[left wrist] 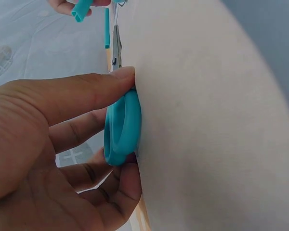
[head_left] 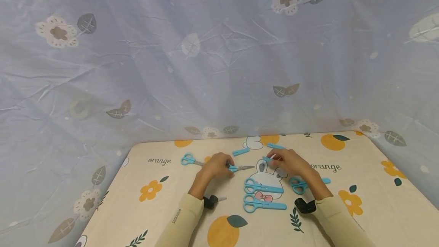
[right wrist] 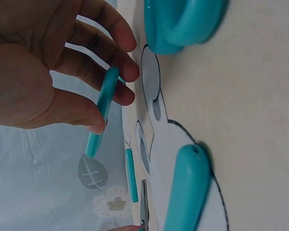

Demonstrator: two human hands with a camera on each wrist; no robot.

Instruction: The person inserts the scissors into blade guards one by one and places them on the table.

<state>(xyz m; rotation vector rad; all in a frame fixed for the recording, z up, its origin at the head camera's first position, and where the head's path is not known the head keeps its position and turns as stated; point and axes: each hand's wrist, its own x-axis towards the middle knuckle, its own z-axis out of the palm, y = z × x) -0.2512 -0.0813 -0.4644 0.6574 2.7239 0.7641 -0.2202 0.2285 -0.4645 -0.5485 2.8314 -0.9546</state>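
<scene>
My left hand [head_left: 217, 166] grips a pair of scissors by its light-blue handles [left wrist: 127, 122]. The bare metal blades [head_left: 245, 168] point right, toward my right hand. That right hand [head_left: 289, 161] is raised above the table and pinches a light-blue blade cover [right wrist: 105, 98] between thumb and fingers. Two loose covers, one left [head_left: 241, 151] and one right [head_left: 276, 146], lie beyond the hands. Another pair of scissors [head_left: 188, 159], partly hidden by my left hand, lies to its left. Two covered scissors, an upper pair [head_left: 271, 189] and a lower pair [head_left: 271, 205], lie between my forearms.
Another pair of scissors [head_left: 298, 186] lies partly under my right forearm, its cover end [head_left: 326, 180] showing beyond. A metal blade [head_left: 222, 199] pokes out beside the left wrist camera [head_left: 210, 202]. A patterned cloth [head_left: 154, 216] covers the table, with a hanging curtain [head_left: 219, 64] behind.
</scene>
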